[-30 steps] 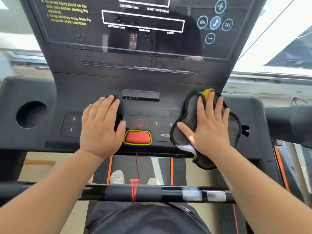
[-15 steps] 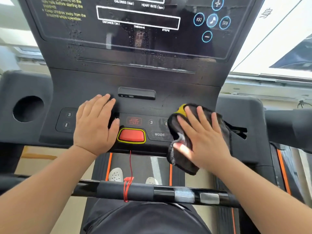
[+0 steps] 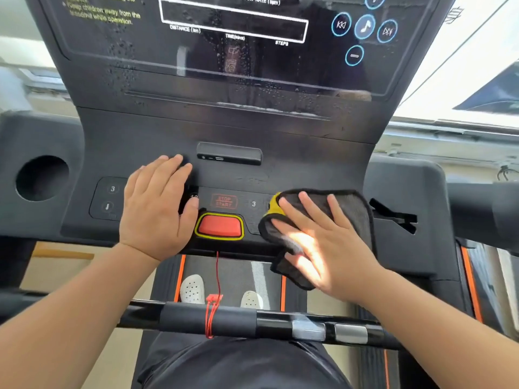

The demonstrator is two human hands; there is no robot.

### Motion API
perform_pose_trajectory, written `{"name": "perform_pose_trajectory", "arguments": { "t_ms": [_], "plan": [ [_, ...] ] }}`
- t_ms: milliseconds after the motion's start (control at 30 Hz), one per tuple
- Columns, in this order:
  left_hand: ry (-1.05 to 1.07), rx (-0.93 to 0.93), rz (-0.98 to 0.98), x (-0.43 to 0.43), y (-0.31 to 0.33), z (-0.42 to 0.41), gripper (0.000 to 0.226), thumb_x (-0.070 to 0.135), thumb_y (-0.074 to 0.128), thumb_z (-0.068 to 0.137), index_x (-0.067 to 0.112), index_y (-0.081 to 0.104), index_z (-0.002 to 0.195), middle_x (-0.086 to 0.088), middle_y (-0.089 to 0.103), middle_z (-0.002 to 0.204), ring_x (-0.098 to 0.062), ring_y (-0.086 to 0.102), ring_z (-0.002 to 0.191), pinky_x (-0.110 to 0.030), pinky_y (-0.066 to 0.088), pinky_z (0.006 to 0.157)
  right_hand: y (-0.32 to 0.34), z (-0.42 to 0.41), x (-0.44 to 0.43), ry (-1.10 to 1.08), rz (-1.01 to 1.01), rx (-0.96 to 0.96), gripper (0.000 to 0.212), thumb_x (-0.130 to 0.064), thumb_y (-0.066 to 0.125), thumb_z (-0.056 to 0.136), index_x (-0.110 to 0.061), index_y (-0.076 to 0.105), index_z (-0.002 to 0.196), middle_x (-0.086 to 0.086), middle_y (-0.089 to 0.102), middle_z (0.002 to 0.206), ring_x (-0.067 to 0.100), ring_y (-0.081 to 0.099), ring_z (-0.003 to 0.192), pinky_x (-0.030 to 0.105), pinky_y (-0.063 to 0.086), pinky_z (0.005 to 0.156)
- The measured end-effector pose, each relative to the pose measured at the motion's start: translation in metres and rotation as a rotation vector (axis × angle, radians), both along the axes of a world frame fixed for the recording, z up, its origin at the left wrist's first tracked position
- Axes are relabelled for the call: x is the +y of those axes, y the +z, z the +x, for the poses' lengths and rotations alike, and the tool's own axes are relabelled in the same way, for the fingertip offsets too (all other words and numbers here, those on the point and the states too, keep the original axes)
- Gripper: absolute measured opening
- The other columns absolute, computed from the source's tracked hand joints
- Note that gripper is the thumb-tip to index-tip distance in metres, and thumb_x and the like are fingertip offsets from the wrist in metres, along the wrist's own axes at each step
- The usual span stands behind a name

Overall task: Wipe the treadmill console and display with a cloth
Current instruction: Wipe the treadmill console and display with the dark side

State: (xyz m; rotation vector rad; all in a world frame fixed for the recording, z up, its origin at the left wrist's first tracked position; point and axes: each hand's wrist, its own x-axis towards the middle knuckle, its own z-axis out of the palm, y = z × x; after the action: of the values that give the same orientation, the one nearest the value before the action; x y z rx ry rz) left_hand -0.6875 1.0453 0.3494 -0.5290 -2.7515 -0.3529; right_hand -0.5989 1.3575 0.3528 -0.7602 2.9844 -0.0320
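The black treadmill console [image 3: 297, 167] fills the middle of the view, with its dark display [image 3: 230, 51] above, speckled with droplets. My right hand [image 3: 323, 242] lies flat, fingers spread, pressing a dark grey cloth [image 3: 354, 211] with a yellow patch onto the button panel right of the red stop button [image 3: 219, 226]. The cloth's lower edge hangs over the console's front lip. My left hand [image 3: 157, 209] rests flat on the panel left of the red button, holding nothing.
A round cup holder [image 3: 42, 178] sits in the left wing of the console. A black handlebar [image 3: 252, 321] with a red safety cord [image 3: 213, 313] crosses below my arms. White shoes [image 3: 192, 289] stand on the belt beneath. Bright windows lie to the right.
My right hand has slid the cloth down and leftward across the button panel, from the console's right side toward the red button. My left hand has stayed put.
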Motion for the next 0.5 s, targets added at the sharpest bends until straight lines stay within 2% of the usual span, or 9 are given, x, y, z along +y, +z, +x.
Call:
{"name": "perform_pose_trajectory", "arguments": {
  "t_ms": [100,233,300,367,500],
  "plan": [
    [-0.002,-0.005,0.011,-0.001,0.001,-0.001,0.056,0.035,0.042,0.093,0.001,0.058,0.134,-0.018,0.057,0.143,-0.040,0.049,0.134,-0.054,0.033,0.111,0.000,-0.030,0.006,-0.044,0.031,0.034,0.067,-0.065,0.033,0.099,-0.033,0.031,0.158,-0.003,0.018,0.172,0.031,0.008,0.160,0.063,0.000,0.125],
    [0.007,-0.003,0.025,0.000,0.002,-0.002,0.056,0.035,0.042,0.093,0.001,0.058,0.134,-0.019,0.057,0.142,-0.040,0.050,0.133,-0.051,0.033,0.110,0.008,-0.089,0.009,-0.076,0.093,0.114,0.069,-0.067,0.032,0.100,-0.029,0.039,0.156,0.001,0.017,0.173,0.034,0.004,0.159,0.062,-0.014,0.122],
    [0.001,0.001,0.030,0.000,0.002,-0.001,0.056,0.035,0.043,0.093,0.000,0.058,0.134,-0.018,0.057,0.142,-0.041,0.051,0.132,-0.052,0.034,0.109,0.008,-0.098,0.007,-0.084,0.105,0.150,0.069,-0.067,0.032,0.100,-0.027,0.040,0.156,0.003,0.016,0.173,0.034,0.003,0.159,0.061,-0.016,0.121],
    [-0.001,0.002,0.031,0.000,0.001,0.000,0.056,0.035,0.043,0.093,0.000,0.058,0.134,-0.019,0.057,0.143,-0.041,0.051,0.133,-0.053,0.035,0.109,0.006,-0.090,0.001,-0.106,0.083,0.153,0.069,-0.065,0.032,0.100,-0.026,0.040,0.156,0.005,0.015,0.173,0.035,0.002,0.159,0.063,-0.011,0.123],
    [0.004,-0.008,0.040,0.000,0.002,0.001,0.057,0.035,0.043,0.093,0.000,0.057,0.135,-0.019,0.055,0.145,-0.040,0.048,0.135,-0.055,0.034,0.111,0.002,-0.044,-0.005,-0.081,0.025,0.034,0.068,-0.061,0.033,0.100,-0.027,0.035,0.159,0.002,0.013,0.173,0.031,0.005,0.160,0.062,0.006,0.126]
  ]
}}
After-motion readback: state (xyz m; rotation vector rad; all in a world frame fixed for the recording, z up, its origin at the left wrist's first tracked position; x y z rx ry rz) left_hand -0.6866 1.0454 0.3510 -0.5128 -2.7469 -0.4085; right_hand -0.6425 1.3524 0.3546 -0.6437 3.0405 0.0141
